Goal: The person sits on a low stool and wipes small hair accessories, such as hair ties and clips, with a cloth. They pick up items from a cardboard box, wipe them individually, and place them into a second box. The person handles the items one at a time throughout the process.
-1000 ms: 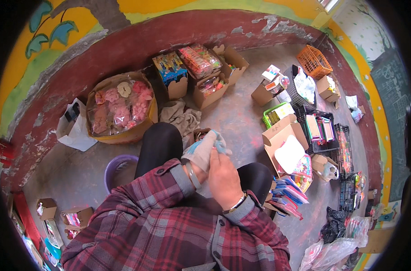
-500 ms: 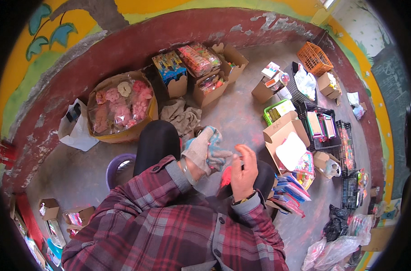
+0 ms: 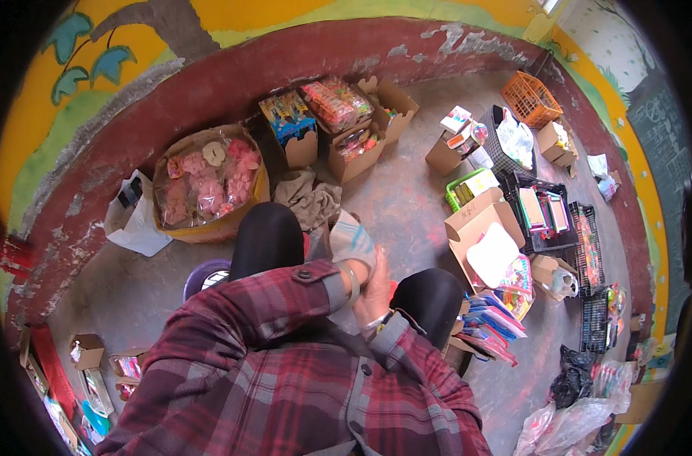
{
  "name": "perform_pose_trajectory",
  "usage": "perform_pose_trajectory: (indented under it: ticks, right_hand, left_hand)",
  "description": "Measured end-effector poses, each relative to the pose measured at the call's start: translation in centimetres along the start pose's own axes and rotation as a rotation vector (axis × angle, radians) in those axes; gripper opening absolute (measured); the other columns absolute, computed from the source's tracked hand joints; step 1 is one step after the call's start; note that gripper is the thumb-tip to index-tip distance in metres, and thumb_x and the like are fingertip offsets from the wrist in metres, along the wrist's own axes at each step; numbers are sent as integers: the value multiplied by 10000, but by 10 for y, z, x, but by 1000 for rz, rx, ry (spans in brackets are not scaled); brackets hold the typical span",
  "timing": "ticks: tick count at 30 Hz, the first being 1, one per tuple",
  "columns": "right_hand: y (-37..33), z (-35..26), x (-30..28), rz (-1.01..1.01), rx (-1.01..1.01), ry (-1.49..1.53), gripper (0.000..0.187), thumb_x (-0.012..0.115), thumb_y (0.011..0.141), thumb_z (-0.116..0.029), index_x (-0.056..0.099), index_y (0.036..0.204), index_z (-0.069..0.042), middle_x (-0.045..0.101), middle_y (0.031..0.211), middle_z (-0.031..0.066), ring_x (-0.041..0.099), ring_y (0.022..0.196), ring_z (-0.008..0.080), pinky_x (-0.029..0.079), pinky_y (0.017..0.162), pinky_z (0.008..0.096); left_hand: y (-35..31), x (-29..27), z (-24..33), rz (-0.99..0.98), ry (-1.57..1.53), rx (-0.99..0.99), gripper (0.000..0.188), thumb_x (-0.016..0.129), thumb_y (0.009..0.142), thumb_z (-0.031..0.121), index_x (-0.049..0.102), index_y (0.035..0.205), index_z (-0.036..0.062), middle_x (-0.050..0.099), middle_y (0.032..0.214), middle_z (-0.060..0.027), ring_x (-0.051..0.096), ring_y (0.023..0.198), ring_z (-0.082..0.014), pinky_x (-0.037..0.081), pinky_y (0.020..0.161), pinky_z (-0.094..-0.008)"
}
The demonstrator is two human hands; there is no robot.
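A light grey cloth with blue stripes is bunched over my left hand, hiding most of its fingers; the hand appears closed on it. A bracelet circles that wrist. Pressed against the cloth from the right is my right hand, its fingers stretched out along it and partly covered. Both hands meet between my knees. A beige-grey crumpled cloth lies on the floor just beyond my left knee.
A big box of wrapped pink fluffy items stands far left, with a purple basin nearer. Cartons of packaged goods line the wall. To the right are an open carton, blue folders, black crates and plastic bags.
My hands have come together. The right hand moved left and its raised fingers now lie against the cloth, while the left hand shifted slightly right and turned.
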State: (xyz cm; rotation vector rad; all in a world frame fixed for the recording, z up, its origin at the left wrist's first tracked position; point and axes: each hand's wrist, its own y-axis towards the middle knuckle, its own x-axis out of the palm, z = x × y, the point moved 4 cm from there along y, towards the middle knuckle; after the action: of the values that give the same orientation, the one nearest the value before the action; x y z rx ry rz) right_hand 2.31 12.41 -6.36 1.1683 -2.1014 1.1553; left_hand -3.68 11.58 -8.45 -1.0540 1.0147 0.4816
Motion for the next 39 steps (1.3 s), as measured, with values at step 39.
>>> perform_pose_trajectory:
  ticks: [39]
  right_hand:
    - [-14, -53, 22, 45, -591, -1882, 343, 498, 802, -195, 554, 1008, 74, 558, 1038, 265, 481, 1066, 431, 371, 932, 463]
  left_hand:
    - [-53, -5, 12, -614, -2679, 494, 400, 400, 928, 302, 500, 1245, 78, 560, 1188, -70, 523, 1097, -198, 396, 963, -344]
